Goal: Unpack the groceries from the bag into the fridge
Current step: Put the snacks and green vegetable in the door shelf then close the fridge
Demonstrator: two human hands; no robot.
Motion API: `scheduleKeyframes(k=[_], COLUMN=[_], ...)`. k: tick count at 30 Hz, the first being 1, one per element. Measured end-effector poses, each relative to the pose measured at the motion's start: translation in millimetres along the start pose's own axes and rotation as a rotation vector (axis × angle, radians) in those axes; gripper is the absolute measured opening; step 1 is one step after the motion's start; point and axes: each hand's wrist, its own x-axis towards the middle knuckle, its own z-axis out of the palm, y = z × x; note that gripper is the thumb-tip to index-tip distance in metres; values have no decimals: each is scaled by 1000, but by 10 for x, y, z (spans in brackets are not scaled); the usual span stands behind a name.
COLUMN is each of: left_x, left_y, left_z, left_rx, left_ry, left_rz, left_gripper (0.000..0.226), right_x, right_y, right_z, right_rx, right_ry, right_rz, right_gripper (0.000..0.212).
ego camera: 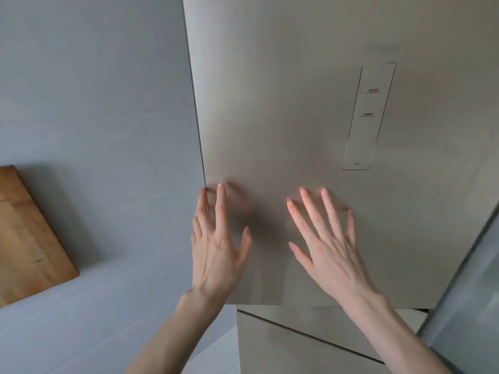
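The fridge's upper door (283,103) is a brushed beige-metal panel filling the middle and right of the view, and it is closed. My left hand (216,247) lies with straight spread fingers at the door's left edge, fingertips at the seam. My right hand (326,244) is spread flat in front of the door's lower part, fingers straight. Neither hand holds anything. A lower fridge door (283,344) shows beneath. No bag or groceries are in view.
A control strip (370,114) with small labels runs down the upper door at right. A grey wall (94,117) is left of the fridge. A wooden board (29,236) is against it at far left. A glass-like panel (472,306) is at right.
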Motion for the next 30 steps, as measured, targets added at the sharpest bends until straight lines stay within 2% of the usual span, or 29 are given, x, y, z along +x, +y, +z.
scheduleKeyframes(k=[3,7,22,30], left_x=[106,293,874,937], left_y=[-21,-131,-486,-526], left_z=[158,400,990,1122], left_rx=[115,180,99,148], left_ry=[3,-82,-150,-179], left_rz=[126,260,355,351], left_gripper=[85,79,81,81], right_x=[77,138,544,614], right_y=[29,77,160,169], right_z=[79,199,587,773], right_rx=[-18,-45,-221,-240], right_ry=[2,16,56,43], right_rz=[36,95,182,217], right_gripper=[82,75,73,85])
